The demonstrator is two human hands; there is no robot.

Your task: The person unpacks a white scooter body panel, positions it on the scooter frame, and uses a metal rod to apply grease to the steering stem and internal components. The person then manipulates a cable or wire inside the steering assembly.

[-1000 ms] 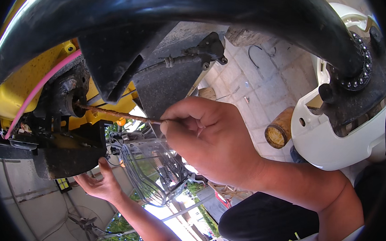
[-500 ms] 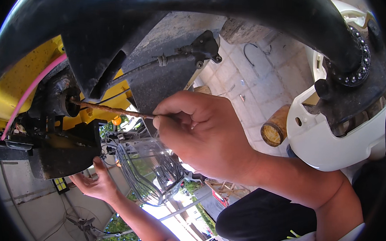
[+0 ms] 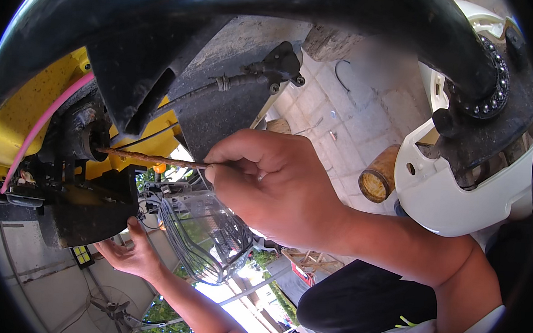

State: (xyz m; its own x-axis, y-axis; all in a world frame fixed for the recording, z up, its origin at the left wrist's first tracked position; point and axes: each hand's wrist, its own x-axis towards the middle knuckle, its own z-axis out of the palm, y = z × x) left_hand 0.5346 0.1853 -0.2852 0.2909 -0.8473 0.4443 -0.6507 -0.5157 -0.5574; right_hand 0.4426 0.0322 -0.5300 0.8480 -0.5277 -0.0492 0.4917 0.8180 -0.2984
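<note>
My right hand (image 3: 271,185) is closed in a pinch around a thin, rusty brown rod (image 3: 151,157). From my fingertips the rod runs left, nearly level. Its far end meets the mouth of a dark round tube (image 3: 97,142); how deep it reaches inside cannot be seen. Lower left, my left hand (image 3: 129,259) grips the bottom corner of a black plastic housing (image 3: 86,219), thumb up against the edge, other fingers partly hidden behind it. Beside the tube, a pink hose (image 3: 43,122) curves past a yellow body panel (image 3: 19,124).
A thick black tube (image 3: 258,1) arches across the top, ending at a ring of bearing balls (image 3: 500,83) on the right. Near it sits a white plastic cover (image 3: 454,196). A cable with a black bracket (image 3: 282,67) hangs mid-scene. A brownish cylinder (image 3: 381,173) lies on the paving.
My right hand has shifted slightly left, and the rod's far end sits a little lower at the tube mouth. My left hand stays on the housing.
</note>
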